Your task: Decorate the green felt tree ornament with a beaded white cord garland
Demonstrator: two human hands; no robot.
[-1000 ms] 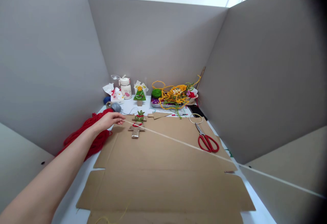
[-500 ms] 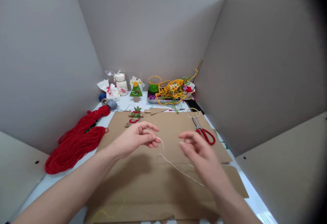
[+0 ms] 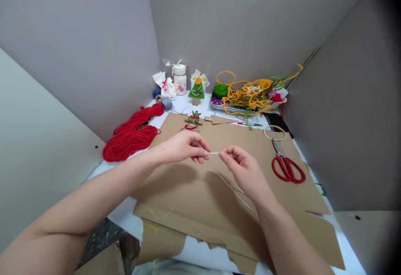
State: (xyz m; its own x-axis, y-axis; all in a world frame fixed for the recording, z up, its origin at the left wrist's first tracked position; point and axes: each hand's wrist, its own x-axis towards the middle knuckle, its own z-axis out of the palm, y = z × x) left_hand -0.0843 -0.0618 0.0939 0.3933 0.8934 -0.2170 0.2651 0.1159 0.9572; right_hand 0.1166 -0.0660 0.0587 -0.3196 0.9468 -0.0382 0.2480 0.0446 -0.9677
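Between my two hands a short stretch of white cord (image 3: pixel 214 153) is pulled straight. My left hand (image 3: pixel 191 146) pinches it between thumb and fingers. On the other side my right hand (image 3: pixel 239 163) grips it with thumb and forefinger, the fingertips of both hands close together but apart. Below them, another run of white cord (image 3: pixel 232 189) lies on the cardboard sheet (image 3: pixel 188 191) and passes behind my right forearm. Whether it is the same piece, I cannot tell. Red-handled scissors (image 3: pixel 287 168) rest to the right of my right hand, their tips near a pale ring (image 3: pixel 275 133).
Red yarn skeins (image 3: pixel 131 139) lie at left. Behind stand a bottle (image 3: pixel 179 80), a green felt tree (image 3: pixel 196 90) and a metal tray (image 3: pixel 233 110) heaped with orange yarn (image 3: pixel 250 95). Small twig ornaments (image 3: pixel 193 120) lie beyond my left hand. Grey panels enclose the table.
My right hand has moved in to my left and taken hold of the cord, which was loosely curved and is now taut. The view has tilted down and turned left.
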